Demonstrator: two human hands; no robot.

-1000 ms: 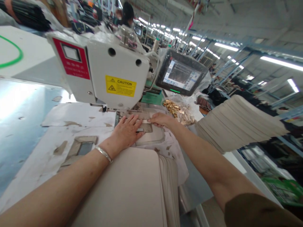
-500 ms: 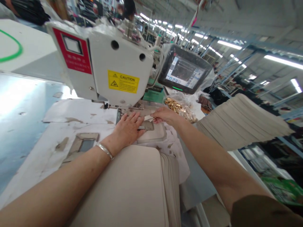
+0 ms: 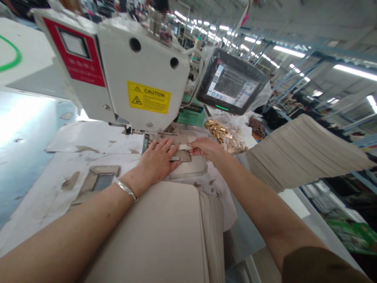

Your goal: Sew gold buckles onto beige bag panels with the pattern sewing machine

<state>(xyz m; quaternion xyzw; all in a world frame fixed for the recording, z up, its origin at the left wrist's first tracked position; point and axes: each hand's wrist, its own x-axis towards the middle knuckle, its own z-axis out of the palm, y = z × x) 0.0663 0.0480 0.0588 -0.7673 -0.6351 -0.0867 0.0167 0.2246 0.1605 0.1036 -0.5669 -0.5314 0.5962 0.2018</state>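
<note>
My left hand lies flat with spread fingers on a beige sewing template beneath the needle area of a white industrial sewing machine head. My right hand reaches in from the right, its fingertips pinching a small pale strip just beyond my left fingers. A silver bangle circles my left wrist. The needle and presser foot are mostly hidden behind the machine head.
A stack of beige material panels lies under my forearms, and another fans out at right. A clear bag of gold metal fittings sits beyond my right hand, below a touchscreen panel. Stained white paper covers the table's left side.
The view has tilted and shifted slightly, moving the machine up and left. My right hand has closed in toward the pale strip, and my left hand stays flat on the template.
</note>
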